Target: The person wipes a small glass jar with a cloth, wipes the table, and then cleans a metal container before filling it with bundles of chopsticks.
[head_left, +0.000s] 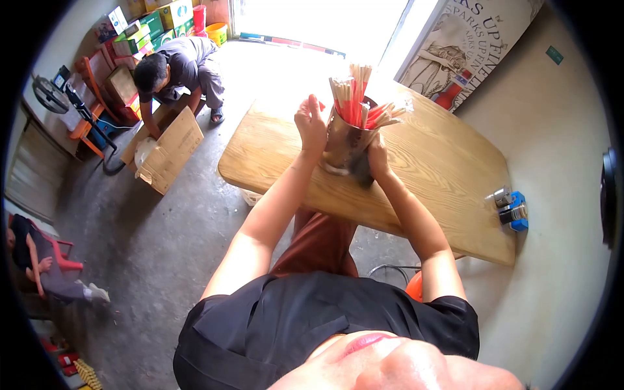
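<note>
A shiny metal canister (pixel 349 140) stands on the wooden table, packed with paper-wrapped chopsticks (pixel 354 97), some in red and white sleeves and some in clear wrap. My right hand (pixel 378 156) grips the canister's right side, low down; part of the fingers is hidden behind it. Just left of the canister, my left hand (pixel 311 123) is raised with its fingers loosely bent and apart. Nothing shows in it.
The wooden table (pixel 448 156) carries a small metal tin (pixel 500 197) and a blue holder (pixel 518 211) at its right end. Across the floor, a person (pixel 185 65) bends over a cardboard box (pixel 170 153). Another person (pixel 49 257) sits far left.
</note>
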### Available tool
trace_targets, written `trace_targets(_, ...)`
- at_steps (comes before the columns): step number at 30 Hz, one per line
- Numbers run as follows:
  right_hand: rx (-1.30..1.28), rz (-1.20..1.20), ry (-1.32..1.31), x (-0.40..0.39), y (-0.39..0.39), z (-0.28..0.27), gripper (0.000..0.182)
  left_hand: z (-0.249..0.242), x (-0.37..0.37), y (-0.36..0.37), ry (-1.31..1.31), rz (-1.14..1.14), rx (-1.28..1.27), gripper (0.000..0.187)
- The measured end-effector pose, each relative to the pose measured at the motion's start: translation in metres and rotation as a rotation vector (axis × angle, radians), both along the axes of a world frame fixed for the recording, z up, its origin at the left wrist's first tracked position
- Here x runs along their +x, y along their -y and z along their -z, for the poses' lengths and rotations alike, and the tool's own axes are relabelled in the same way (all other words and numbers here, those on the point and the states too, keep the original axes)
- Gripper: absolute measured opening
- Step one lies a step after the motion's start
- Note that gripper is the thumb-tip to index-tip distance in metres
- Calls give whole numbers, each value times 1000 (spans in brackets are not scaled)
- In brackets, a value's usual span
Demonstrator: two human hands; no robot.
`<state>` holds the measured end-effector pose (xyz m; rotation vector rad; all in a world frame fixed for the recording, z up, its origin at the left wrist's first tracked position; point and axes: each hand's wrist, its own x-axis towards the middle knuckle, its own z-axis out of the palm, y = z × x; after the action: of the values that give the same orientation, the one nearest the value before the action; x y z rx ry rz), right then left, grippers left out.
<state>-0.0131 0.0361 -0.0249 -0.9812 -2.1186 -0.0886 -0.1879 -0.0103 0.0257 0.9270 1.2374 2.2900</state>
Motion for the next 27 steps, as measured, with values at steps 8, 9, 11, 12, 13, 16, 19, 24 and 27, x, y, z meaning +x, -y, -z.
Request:
trace_targets(8,-492,-176,-556,-13,9,-6,30,-26,9,41,-24,-142,27,27)
trace_targets(9,-486,-181,-561,-14,17,-14,30,-33,17,54,-40,-71,72,26)
trace_targets(11,-639,-192,-653,-18,34,-32,41,-44,39,77,-164,-62,112,35)
trace_targets(12,-640,-202,-659,-20,35,-36,41,-48,45,80,-287,-52,147,49)
trace_targets(13,-651,-251,-697,-22,35,-39,42,-48,47,76,-297,-56,151,49)
trace_targets(16,-660,-306,-737,-20,37,-39,44,-46,50,67,-438,-164,-45,80)
trace_targets(19,-660,-392,-804,-16,44,-48,42,-49,37,52,-309,86,-3,73)
trace_targets(24,-540,-510,-991,-6,43,-65,42,-34,31,17,-305,378,140,45)
trace_targets(27,-516,-538,-1013,-3,31,-63,45,-28,31,3,-281,484,115,45)
